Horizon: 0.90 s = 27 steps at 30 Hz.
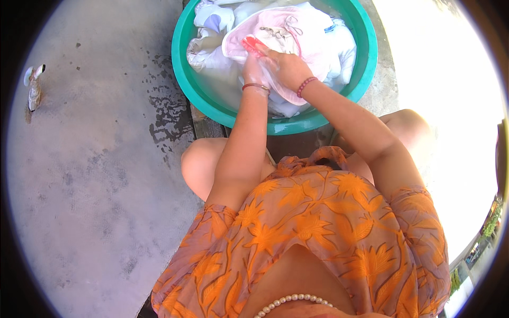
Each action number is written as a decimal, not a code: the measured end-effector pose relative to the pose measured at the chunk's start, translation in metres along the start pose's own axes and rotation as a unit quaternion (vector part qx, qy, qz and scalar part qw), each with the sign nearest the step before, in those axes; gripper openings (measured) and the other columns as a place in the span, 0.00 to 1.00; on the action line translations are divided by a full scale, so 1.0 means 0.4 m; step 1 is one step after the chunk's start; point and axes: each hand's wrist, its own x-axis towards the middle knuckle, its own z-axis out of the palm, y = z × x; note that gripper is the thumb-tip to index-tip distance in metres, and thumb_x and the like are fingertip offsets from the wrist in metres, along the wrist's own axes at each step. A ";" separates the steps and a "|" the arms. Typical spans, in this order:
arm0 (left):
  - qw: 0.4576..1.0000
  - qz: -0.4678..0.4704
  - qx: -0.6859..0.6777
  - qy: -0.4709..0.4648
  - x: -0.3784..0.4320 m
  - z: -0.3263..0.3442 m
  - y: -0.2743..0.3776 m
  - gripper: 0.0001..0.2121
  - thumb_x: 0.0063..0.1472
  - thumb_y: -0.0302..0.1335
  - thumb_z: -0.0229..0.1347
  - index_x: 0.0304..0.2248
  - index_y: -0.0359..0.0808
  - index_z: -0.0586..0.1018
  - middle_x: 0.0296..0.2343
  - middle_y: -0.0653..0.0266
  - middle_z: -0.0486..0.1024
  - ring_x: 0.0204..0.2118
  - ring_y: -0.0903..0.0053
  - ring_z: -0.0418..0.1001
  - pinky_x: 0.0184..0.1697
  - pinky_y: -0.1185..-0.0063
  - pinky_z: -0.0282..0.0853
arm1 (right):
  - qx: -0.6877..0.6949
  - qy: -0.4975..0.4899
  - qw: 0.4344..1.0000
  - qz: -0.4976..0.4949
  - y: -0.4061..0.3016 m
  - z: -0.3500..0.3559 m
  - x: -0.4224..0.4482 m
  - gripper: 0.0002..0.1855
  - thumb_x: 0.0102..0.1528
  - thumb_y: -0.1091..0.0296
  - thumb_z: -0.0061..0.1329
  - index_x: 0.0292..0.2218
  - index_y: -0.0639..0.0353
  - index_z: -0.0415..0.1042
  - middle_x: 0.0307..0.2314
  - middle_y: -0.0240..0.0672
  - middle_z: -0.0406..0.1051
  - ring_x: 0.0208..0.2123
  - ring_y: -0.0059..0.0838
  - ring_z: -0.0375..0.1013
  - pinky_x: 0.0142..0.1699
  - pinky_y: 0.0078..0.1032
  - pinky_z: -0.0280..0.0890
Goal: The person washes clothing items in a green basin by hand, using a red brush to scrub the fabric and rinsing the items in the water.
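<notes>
A wide teal plastic tub (219, 115) is in front of my knees, holding cloudy water and soaked laundry. Across the top of the pile spreads a pale pink garment (274, 24) with white edging and a drawstring bow. My right hand (289, 68) grips a small red block (251, 42); blur leaves it unsettled whether this is a brush or a soap bar. Wet and partly overlapped by the right, my left hand (253, 71) clasps a bunched part of the pink garment under the block. White clothes (342, 47) lie around the garment, partly in the water.
To the left stretches a concrete floor (87, 167) with wet splashes (169, 107) beside the tub. A small whitish object (35, 93), unclear in kind, stands at far left. My bent knees flank the tub's near side. Strong sunlight washes out the ground at right.
</notes>
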 end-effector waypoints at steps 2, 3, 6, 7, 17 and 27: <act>0.998 -0.013 -0.047 -0.027 0.017 -0.029 -0.006 0.20 0.63 0.47 0.41 0.42 0.39 0.70 0.32 0.66 0.70 0.34 0.74 0.69 0.39 0.75 0.69 | 0.005 0.021 0.999 -0.030 -0.005 0.050 -0.083 0.21 0.59 0.54 0.36 0.53 0.38 0.63 0.30 0.51 0.72 0.31 0.50 0.73 0.38 0.41 0.66; 0.997 -0.002 -0.049 -0.058 0.027 -0.024 -0.019 0.19 0.64 0.46 0.41 0.43 0.39 0.70 0.32 0.68 0.70 0.33 0.75 0.68 0.38 0.76 0.69 | -0.019 0.011 1.000 0.009 0.004 0.042 -0.063 0.21 0.59 0.53 0.35 0.53 0.41 0.63 0.31 0.51 0.72 0.32 0.51 0.72 0.40 0.40 0.65; 1.000 -0.013 0.010 0.007 -0.031 0.127 -0.114 0.17 0.66 0.41 0.39 0.44 0.37 0.70 0.34 0.69 0.71 0.37 0.78 0.70 0.44 0.78 0.66 | -0.037 0.006 0.992 0.117 0.144 -0.038 0.080 0.21 0.60 0.54 0.31 0.52 0.45 0.64 0.31 0.51 0.72 0.30 0.51 0.72 0.38 0.40 0.66; 1.000 -0.014 0.009 -0.003 -0.030 0.141 -0.116 0.18 0.66 0.41 0.39 0.45 0.37 0.69 0.36 0.68 0.71 0.39 0.76 0.70 0.45 0.76 0.66 | -0.038 0.010 0.991 0.131 0.181 -0.037 0.112 0.20 0.60 0.54 0.32 0.51 0.45 0.65 0.30 0.50 0.72 0.30 0.50 0.72 0.38 0.40 0.66; 0.986 -0.015 0.132 0.099 0.003 -0.051 -0.098 0.19 0.64 0.36 0.44 0.40 0.25 0.72 0.34 0.61 0.73 0.33 0.74 0.74 0.36 0.79 0.70 | -0.212 -0.057 0.973 0.065 0.206 0.006 0.142 0.20 0.59 0.53 0.34 0.52 0.36 0.62 0.29 0.43 0.74 0.31 0.42 0.74 0.37 0.38 0.67; 0.931 0.010 0.282 0.231 0.005 -0.086 -0.105 0.14 0.57 0.26 0.47 0.38 0.21 0.72 0.31 0.56 0.73 0.31 0.71 0.73 0.34 0.76 0.70 | -0.267 -0.064 0.961 -0.014 0.252 -0.007 0.153 0.20 0.59 0.52 0.34 0.53 0.33 0.62 0.24 0.40 0.74 0.27 0.40 0.74 0.32 0.37 0.68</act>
